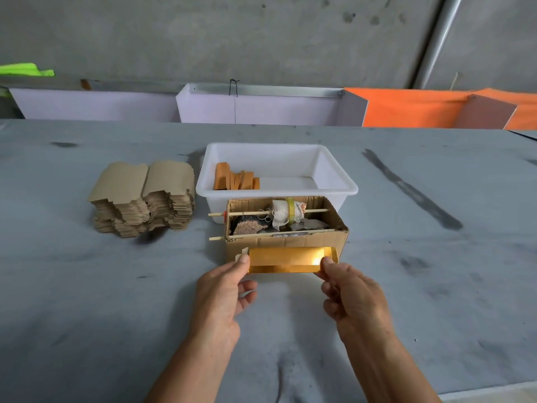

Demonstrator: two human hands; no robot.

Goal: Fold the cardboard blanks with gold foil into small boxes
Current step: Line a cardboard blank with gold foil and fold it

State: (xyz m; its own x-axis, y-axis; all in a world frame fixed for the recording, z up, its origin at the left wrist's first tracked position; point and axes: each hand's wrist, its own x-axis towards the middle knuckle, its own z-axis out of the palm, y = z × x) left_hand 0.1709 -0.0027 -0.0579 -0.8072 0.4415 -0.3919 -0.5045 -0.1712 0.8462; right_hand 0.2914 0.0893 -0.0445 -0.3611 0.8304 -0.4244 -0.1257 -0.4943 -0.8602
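Observation:
A cardboard blank with gold foil (286, 260) is held just above the grey table, gold side up, its long sides bent upward. My left hand (225, 289) pinches its left end flap between thumb and fingers. My right hand (348, 295) pinches the right end the same way. A stack of flat brown blanks (145, 196) lies on the table at the left. Several folded boxes (235, 180) stand on edge inside the white plastic tub (334, 181) behind.
An open corrugated carton (290, 242) with two wooden sticks across it, a taped cloth roll and scraps stands right behind the blank, touching the tub. Purple and orange panels (261, 107) line the far table edge below a concrete wall.

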